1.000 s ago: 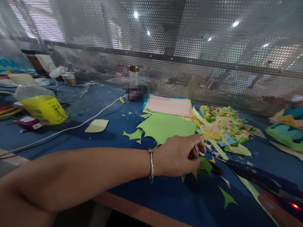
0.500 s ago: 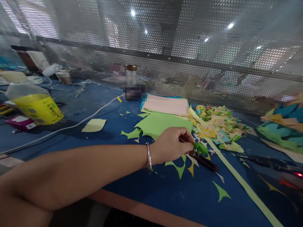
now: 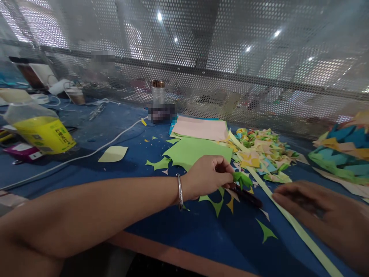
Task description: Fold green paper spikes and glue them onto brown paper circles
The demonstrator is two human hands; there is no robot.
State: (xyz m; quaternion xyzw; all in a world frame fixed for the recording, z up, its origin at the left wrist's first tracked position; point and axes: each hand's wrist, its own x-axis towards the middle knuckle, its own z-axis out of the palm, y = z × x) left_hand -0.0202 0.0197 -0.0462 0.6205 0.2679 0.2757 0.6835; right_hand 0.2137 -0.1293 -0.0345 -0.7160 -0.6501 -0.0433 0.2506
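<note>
Left hand (image 3: 208,175) pinching a small green paper piece (image 3: 243,179) over a blue table (image 3: 178,227).
The green piece projects from the fingertips to the hand's right, just above a dark pen-like tool (image 3: 247,194) lying on the table. The right hand (image 3: 323,211), blurred, hovers flat and open-fingered near a pale green paper strip (image 3: 300,231), holding nothing. A green sheet (image 3: 198,150) lies behind the left hand.
</note>
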